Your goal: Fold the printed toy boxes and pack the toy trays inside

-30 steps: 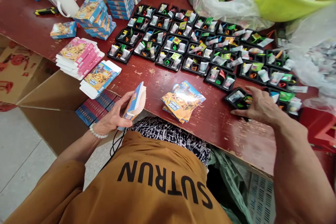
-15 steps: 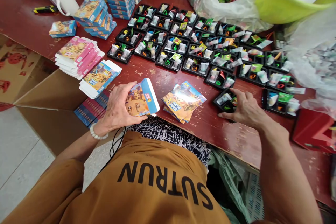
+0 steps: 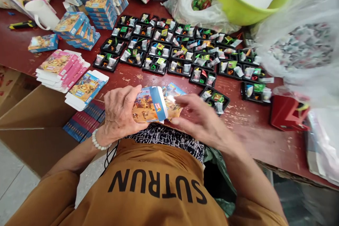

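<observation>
My left hand (image 3: 119, 113), with a white bead bracelet at the wrist, grips a blue and orange box (image 3: 148, 106); its white end faces right. Over flat printed booklets (image 3: 173, 93) at the table's front edge is my right hand (image 3: 198, 118), its fingers apart and slightly blurred, with nothing seen between them. It is just right of the box. A black tray (image 3: 214, 99) with small packets and a green item lies beyond my right hand. Further back stand many similar filled black trays (image 3: 155, 64) in rows.
Stacks of blue boxes (image 3: 70, 24) and pink boxes (image 3: 57, 65) stand at left, near a white mug (image 3: 42, 12). An open carton (image 3: 31, 113) is below. A yellow-green basin (image 3: 238, 10), plastic bags (image 3: 272, 42) and a red holder (image 3: 286, 111) are at right.
My right hand has let go of the black tray and moved left to the booklets. The tray now lies turned on the table. My left hand still holds the box. The view has shifted right.
</observation>
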The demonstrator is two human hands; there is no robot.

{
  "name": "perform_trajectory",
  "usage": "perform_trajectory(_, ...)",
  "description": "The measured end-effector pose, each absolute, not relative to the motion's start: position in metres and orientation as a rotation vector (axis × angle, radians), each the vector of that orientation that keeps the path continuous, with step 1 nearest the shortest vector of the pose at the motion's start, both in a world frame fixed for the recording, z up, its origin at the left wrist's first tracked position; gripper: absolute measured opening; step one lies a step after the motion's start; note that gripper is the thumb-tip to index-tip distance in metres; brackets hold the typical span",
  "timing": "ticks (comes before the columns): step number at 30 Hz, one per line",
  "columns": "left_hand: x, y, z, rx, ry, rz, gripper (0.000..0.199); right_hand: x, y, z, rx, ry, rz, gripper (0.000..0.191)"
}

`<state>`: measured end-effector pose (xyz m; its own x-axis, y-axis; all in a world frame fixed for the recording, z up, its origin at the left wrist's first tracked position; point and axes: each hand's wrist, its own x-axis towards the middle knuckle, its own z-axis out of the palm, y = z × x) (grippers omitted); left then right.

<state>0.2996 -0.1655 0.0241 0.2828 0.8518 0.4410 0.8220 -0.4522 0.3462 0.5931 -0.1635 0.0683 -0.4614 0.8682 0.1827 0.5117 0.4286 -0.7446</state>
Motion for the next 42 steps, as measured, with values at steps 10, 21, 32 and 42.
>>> perform_trajectory(10, 0.295, -0.159, 0.025, 2.444, 1.563, 0.842, 0.109, 0.566, -0.166, 0.073, -0.882, -1.951, 1.263, 0.038)
perform_trajectory(21, 0.254, -0.138, 0.02, 1.914, 1.479, 0.759, 0.106, 0.741, -0.133, -0.014, -2.187, -2.196, 0.446, 0.122)
perform_trajectory(32, 0.265, -0.132, 0.02, 1.691, 1.209, 0.807, 0.095, 0.739, -0.14, -0.008, -1.978, -2.171, 0.429, 0.106)
perform_trajectory(42, 0.272, -0.132, 0.011, 1.805, 1.115, 0.79, 0.107, 0.613, -0.119, 0.083, -1.244, -2.46, 0.4, 0.105)
